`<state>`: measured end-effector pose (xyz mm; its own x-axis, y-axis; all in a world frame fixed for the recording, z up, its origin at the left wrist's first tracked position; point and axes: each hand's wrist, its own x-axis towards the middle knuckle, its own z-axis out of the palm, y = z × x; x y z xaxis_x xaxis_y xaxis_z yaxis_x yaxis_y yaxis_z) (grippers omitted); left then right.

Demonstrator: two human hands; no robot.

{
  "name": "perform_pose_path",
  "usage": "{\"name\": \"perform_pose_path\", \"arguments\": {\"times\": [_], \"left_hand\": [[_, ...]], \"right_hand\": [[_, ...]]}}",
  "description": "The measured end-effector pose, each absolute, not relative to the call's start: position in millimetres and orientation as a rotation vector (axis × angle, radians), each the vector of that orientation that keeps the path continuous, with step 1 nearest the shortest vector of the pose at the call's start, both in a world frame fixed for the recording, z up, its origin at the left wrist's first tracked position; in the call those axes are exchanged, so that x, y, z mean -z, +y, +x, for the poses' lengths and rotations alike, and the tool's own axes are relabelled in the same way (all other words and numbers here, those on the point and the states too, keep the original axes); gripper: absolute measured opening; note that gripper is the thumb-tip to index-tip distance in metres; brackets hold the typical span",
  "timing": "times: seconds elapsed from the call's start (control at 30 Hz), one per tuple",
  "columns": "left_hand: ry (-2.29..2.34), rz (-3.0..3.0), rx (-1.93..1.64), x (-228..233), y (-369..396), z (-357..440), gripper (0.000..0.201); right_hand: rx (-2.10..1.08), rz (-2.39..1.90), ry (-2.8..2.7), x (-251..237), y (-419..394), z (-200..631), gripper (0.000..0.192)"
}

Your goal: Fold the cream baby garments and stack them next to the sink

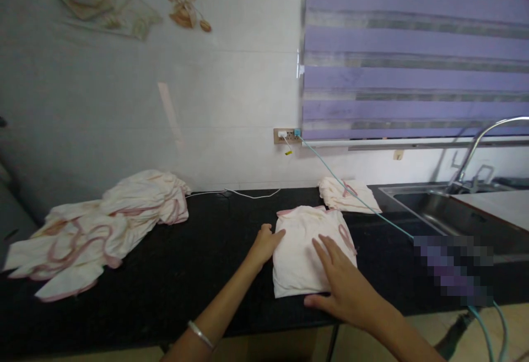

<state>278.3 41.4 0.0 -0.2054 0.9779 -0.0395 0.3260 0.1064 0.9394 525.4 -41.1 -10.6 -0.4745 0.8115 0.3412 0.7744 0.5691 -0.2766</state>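
A folded white garment with pink trim [303, 252] lies on the black counter [198, 263] in front of me. My left hand [264, 244] touches its left edge, fingers curled against the cloth. Flat on the garment's lower right part rests my right hand [341, 282], fingers spread, pressing it down. Neither hand grips anything.
A heap of similar white and pink clothes [95, 230] lies at the counter's left. Another folded piece [347, 195] sits behind, near a steel sink [450, 213] with a tap [479, 141]. A cable [355, 196] runs from a wall socket [287, 135] across the counter.
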Motion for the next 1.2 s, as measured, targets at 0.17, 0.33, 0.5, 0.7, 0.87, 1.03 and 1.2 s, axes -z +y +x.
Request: {"name": "perform_pose_path", "arguments": {"times": [0.17,0.33,0.5,0.7,0.87,1.03,1.2], "left_hand": [[1.355,1.055,-0.934,-2,47,272,0.045],[1.068,0.873,-0.938,-8,36,287,0.025],[0.711,0.535,-1.074,-26,25,309,0.015],[0.707,0.617,-1.124,-51,19,317,0.026],[0.938,1.021,-1.436,-64,13,307,0.043],[1.165,1.481,-1.756,-78,6,290,0.047],[1.197,1.809,-1.911,-93,-11,256,0.055]], "right_hand": [[-0.395,-1.326,-2.369,29,-63,487,0.132],[-0.255,-1.306,-2.140,54,-54,465,0.128],[-0.039,-1.260,-1.875,44,-42,461,0.088],[0.003,-1.148,-1.794,-4,-39,482,0.053],[-0.056,-0.983,-1.753,-53,-44,489,0.045],[-0.210,-0.835,-1.773,-99,-53,478,0.037],[-0.429,-0.758,-1.722,-131,-63,463,0.025]]}}
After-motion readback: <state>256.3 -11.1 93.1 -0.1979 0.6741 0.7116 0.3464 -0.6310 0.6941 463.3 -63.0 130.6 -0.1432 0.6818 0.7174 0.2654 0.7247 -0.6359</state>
